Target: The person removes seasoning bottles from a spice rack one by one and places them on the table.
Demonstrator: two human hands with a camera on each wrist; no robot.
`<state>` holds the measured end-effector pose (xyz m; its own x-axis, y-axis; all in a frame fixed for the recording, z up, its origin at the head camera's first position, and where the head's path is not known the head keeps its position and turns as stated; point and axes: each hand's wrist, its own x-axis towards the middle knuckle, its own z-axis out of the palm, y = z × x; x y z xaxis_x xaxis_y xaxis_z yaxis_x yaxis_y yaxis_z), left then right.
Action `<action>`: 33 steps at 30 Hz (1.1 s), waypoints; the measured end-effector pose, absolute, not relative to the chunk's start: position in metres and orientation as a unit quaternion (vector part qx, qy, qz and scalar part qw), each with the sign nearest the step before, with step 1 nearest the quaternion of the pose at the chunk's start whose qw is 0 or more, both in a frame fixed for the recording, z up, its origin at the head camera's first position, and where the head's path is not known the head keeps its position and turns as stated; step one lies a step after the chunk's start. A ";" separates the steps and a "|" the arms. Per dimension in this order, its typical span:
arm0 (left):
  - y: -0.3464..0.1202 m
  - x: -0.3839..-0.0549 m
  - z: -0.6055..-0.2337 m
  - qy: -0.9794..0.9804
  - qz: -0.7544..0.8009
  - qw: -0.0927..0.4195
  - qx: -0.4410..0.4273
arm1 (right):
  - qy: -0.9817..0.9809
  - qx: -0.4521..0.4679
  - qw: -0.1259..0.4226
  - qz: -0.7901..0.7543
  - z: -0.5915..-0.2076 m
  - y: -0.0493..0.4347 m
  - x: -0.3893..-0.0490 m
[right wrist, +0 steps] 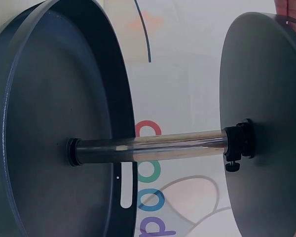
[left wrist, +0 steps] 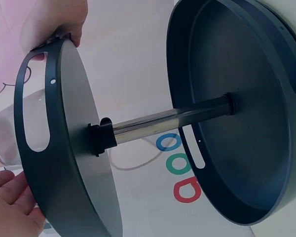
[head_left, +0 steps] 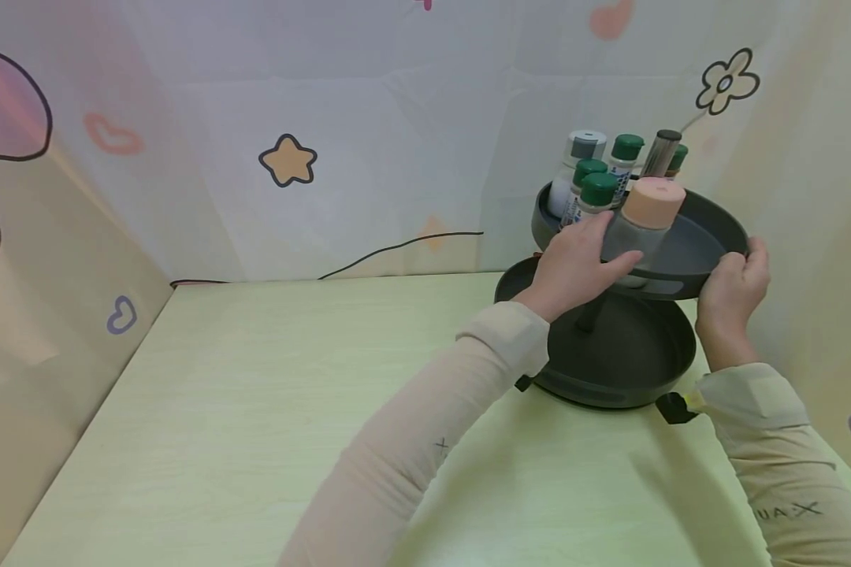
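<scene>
A dark two-tier round tray stand has an upper tray point(head_left: 709, 228) tilted above its lower tray point(head_left: 610, 354), with a metal post point(left wrist: 148, 126) between them. My right hand point(head_left: 733, 287) grips the upper tray's rim at the right, fingers curled over it. My left hand point(head_left: 574, 260) is at the front left of that tray, thumb and fingers extended around a clear jar with a peach cap point(head_left: 652, 209). Whether they touch the jar is unclear. Behind stand several green-capped bottles point(head_left: 599, 193), a grey-capped bottle point(head_left: 585, 150) and a dark-capped bottle point(head_left: 659, 153).
The stand rests at the right rear of a pale green table point(head_left: 255, 409), on small black feet point(head_left: 676, 408). A patterned white curtain point(head_left: 369, 157) rises behind the table and along its sides.
</scene>
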<state>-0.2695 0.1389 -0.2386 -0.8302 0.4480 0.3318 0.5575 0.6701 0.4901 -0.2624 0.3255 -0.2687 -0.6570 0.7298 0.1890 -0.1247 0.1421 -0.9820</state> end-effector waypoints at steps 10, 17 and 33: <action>0.154 -0.267 -0.239 -0.929 -0.257 0.132 -0.231 | -0.675 -0.229 0.349 0.608 -0.269 0.325 -0.262; 0.163 -0.265 -0.241 -0.940 -0.226 0.173 -0.190 | -0.675 -0.225 0.364 0.602 -0.270 0.324 -0.263; 0.173 -0.264 -0.244 -0.948 -0.199 0.203 -0.142 | -0.679 -0.217 0.382 0.589 -0.273 0.325 -0.266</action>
<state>-0.2640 0.1729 -0.2441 -0.8772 0.1872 0.4421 0.3495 0.8804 0.3206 -0.2657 0.3254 -0.2735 -0.6141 0.7442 0.2629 -0.1548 0.2130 -0.9647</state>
